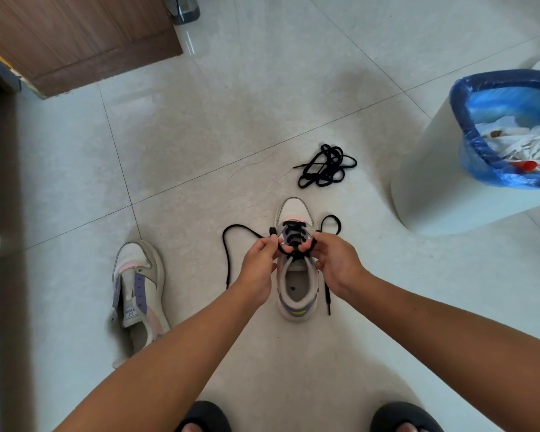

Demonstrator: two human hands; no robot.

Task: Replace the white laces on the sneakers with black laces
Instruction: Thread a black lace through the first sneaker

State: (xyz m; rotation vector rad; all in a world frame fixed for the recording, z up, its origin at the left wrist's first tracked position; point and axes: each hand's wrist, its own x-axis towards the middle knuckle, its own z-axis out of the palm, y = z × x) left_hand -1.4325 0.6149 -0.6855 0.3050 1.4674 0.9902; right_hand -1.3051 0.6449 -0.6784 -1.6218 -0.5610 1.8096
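Slippers (204,416) below; left hand (260,264) and right hand (334,260) pinching black lace (289,251) over sneaker (296,286); keep both ends even, pulling snug.

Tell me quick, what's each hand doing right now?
Left hand: pinching the black lace at the sneaker.
Right hand: gripping the same lace on the sneaker's other side.

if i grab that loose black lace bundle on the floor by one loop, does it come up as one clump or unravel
The spare black lace lies in loose overlapping loops on the tile floor, so it is probably floppy and would likely sag and partly unravel. It looks thin, so probably very light. One end trails free to the left and may drag behind.
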